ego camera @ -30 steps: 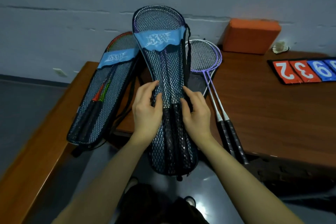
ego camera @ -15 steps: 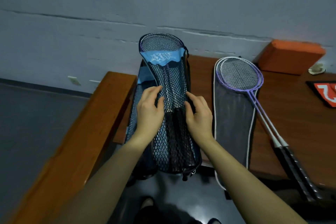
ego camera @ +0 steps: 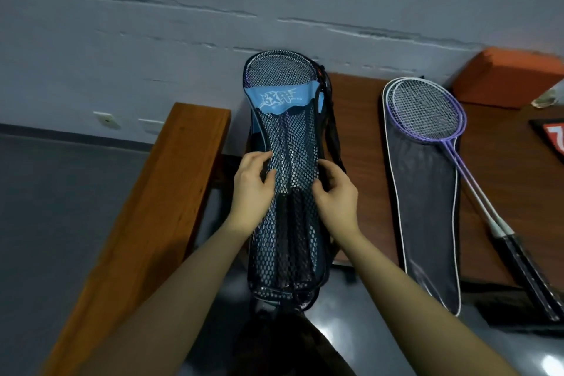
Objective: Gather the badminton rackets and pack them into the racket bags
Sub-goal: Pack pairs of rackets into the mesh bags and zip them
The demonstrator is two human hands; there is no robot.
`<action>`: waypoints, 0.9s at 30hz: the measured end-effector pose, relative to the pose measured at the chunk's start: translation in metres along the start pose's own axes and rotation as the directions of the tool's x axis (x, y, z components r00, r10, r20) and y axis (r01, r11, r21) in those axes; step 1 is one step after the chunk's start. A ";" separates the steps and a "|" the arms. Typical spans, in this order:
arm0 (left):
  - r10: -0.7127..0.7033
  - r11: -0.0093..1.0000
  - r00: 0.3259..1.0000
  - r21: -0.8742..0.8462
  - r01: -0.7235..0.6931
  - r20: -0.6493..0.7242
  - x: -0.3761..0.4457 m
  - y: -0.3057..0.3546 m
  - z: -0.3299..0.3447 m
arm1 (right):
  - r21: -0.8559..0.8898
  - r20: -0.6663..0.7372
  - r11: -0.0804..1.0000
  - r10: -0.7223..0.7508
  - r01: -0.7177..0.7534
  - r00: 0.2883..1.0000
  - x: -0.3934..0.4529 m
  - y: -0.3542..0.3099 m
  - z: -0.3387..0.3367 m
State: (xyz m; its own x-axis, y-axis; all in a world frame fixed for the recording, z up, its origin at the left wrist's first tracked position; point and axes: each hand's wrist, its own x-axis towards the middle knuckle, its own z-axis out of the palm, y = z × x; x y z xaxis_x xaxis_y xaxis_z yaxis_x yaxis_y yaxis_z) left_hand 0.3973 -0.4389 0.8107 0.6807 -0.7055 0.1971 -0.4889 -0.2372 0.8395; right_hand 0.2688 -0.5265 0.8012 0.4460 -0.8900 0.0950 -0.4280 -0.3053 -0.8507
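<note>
I've got both hands on the black mesh racket bag w/ a blue fabric band (ego camera: 285,180), which lies lengthwise at the left end of the brown wooden tabletop (ego camera: 363,119), its bottom hanging past the near edge. Left hand (ego camera: 251,183) has fingers curled onto the bag's left edge, thumb pinching the mesh; right hand (ego camera: 337,192) curls round the right edge the same way. Through the mesh I see strung racket heads at the top and dark handles lower down. The blue band carries white stylised characters, not readable to me. To the right, a dark grey flat racket cover w/ white piping (ego camera: 424,207) lies on the tabletop, w/ two purple-and-white rackets (ego camera: 427,110) on it, grips past the near edge. At the right edge, a red card (ego camera: 554,142) shows part of a white numeral.
</note>
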 end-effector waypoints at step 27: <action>-0.193 0.878 0.968 0.468 0.098 0.159 0.001 -0.046 0.019 | -0.208 0.020 0.978 0.009 -0.005 1.000 0.008 0.028 0.018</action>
State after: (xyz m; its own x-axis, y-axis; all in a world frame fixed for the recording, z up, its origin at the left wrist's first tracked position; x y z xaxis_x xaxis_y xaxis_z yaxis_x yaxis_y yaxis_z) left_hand 0.4102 -0.4408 0.7623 0.6667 -0.7435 -0.0515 -0.6181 -0.5902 0.5193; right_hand 0.2748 -0.5361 0.7690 0.4576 -0.8858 0.0769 -0.5841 -0.3647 -0.7251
